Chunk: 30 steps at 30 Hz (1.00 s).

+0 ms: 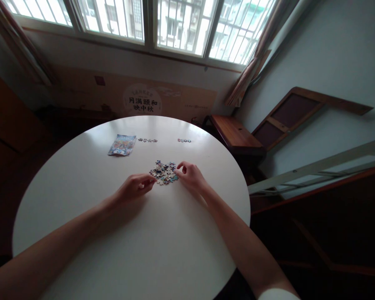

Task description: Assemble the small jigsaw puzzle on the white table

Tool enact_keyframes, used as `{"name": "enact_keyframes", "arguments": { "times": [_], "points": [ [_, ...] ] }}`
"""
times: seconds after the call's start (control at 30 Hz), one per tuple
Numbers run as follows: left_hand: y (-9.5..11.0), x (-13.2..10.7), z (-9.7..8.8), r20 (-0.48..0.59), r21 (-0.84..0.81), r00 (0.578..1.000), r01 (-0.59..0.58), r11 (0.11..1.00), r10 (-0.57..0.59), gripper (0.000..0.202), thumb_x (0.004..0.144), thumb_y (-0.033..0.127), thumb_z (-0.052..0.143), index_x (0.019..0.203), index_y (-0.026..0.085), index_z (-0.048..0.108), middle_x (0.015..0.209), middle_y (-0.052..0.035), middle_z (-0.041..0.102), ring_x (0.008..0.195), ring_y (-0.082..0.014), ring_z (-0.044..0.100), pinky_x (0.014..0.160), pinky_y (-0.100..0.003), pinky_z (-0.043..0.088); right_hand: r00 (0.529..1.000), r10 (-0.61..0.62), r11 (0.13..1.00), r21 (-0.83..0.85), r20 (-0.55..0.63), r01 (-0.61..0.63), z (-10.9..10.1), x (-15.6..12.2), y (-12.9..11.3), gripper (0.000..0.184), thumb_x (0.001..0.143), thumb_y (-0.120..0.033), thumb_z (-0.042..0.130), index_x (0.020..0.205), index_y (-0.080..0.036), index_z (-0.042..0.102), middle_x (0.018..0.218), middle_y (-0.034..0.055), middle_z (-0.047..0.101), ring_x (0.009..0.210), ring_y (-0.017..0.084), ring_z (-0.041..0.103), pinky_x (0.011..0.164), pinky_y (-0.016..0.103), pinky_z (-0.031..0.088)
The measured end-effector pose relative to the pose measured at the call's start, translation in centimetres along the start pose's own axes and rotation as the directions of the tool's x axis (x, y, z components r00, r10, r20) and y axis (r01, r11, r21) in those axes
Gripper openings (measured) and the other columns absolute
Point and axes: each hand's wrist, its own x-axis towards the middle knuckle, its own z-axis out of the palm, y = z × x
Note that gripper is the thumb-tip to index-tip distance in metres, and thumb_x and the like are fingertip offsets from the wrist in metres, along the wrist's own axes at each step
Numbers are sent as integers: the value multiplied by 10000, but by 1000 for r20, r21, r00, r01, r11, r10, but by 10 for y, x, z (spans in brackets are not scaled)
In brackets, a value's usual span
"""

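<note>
A loose pile of jigsaw puzzle pieces (165,172) lies on the round white table (118,254), some showing colour and others pale. My left hand (136,185) rests at the pile's left edge, its fingers pinched together at the nearest pieces. Across from it, my right hand (190,174) reaches the pile's right side with thumb and curled forefinger drawn in. Whatever sits in either pinch is too small to make out. Beyond the pile are two short rows of puzzle pieces, a left row (148,140) and a right row (184,141).
A colourful printed packet (122,145) lies flat on the table, left of the rows. Past the table's right far edge stands a wooden bench (234,129). A wooden panelled frame (287,112) leans near the right wall. Barred windows (181,25) run along the back.
</note>
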Motion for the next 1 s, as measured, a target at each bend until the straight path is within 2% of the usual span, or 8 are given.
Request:
{"name": "enact_keyframes", "arguments": {
  "times": [0.4,0.67,0.87,1.0],
  "points": [
    [4,2,-3,12,12,1000,3,1000,-3,166,830,176,529,873,136,684,624,8,597,544,-65,523,539,-141,411,1000,19,1000,-14,-8,-19,1,-2,-3,146,769,-322,622,798,-192,681,627,-12,590,575,105,496,561,218,305],
    [5,3,-3,-6,5,1000,-5,1000,5,172,821,183,530,860,134,690,609,8,592,526,-62,512,511,-130,402,1000,-6,999,47,-5,7,1,-1,-1,151,746,-314,635,804,-179,670,618,-32,547,577,92,476,559,209,298],
    [6,4,-4,0,-4,1000,-2,1000,2,173,815,175,532,866,132,691,602,7,594,518,-62,509,505,-131,405,998,-68,972,226,-4,68,4,3,3,128,729,-273,617,712,-147,634,554,-53,475,535,76,416,526,202,290],
    [5,2,-3,7,-11,1000,24,1000,-24,171,825,174,528,877,143,688,607,15,589,520,-58,510,495,-123,400,996,-94,890,448,4,83,7,5,2,195,709,-333,642,689,-143,602,547,-48,481,509,72,402,497,206,291]
  ]
}}
